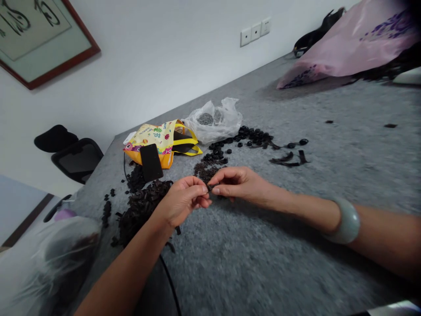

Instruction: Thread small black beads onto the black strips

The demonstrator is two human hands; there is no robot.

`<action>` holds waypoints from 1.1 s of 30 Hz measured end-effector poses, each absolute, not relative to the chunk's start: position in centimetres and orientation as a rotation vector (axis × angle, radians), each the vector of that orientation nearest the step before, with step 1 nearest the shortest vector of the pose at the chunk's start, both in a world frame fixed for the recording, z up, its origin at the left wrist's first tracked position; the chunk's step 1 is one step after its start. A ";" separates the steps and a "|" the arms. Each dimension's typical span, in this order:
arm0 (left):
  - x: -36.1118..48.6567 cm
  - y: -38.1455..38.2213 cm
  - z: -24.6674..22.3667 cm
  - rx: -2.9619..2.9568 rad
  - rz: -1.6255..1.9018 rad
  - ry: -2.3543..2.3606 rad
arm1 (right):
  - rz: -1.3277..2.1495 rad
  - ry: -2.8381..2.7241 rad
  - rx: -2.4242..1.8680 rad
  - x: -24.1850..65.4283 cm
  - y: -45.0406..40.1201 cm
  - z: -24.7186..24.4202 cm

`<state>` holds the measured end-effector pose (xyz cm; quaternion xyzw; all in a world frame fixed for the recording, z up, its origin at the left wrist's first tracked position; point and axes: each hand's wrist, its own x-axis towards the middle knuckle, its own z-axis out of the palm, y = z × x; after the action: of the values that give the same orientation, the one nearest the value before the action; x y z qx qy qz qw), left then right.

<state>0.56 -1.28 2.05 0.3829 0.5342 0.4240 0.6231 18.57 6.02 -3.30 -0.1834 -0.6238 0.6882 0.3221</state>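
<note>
Over the middle of the grey table (pixel 250 254), my left hand (pixel 187 195) and my right hand (pixel 235 183) meet at the fingertips. Both pinch one small dark piece (pixel 209 188), too small and too covered to name. Just beyond the fingers lies a heap of small brown-black bits (pixel 202 170). Round black pieces (pixel 217 151) trail from it toward the back right. Beside my left forearm is a large pile of dark strips (pixel 141 208), partly hidden by that arm. A pale green bangle (pixel 348 221) circles my right wrist.
A black phone (pixel 151 162) leans on a yellow bag (pixel 158 138). Behind is a white plastic bag (pixel 220 120) with grey contents. A pink bag (pixel 348 52) lies far right, loose black strips (pixel 289 159) nearer. A cable (pixel 169 281) crosses the front; a chair (pixel 77 158) stands left.
</note>
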 end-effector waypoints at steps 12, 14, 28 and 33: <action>0.8 -1.2 2.1 0.817 0.977 1.272 | 2.219 -1.345 -0.578 18.1 5.4 -3.6; 0.7 -1.2 2.1 0.824 0.967 1.256 | 2.173 -1.393 -0.566 18.1 5.5 -3.7; 0.1 -1.0 1.4 1.098 1.025 1.172 | 1.534 -1.882 -0.470 19.0 6.1 -3.3; 0.6 -1.1 1.0 1.239 1.042 1.311 | 1.116 -2.085 -0.519 19.3 5.8 -2.8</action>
<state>0.58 -1.05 1.00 0.5132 0.5434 0.4317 0.5049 19.26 5.82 -2.82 -0.2006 -0.8059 0.4313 0.3526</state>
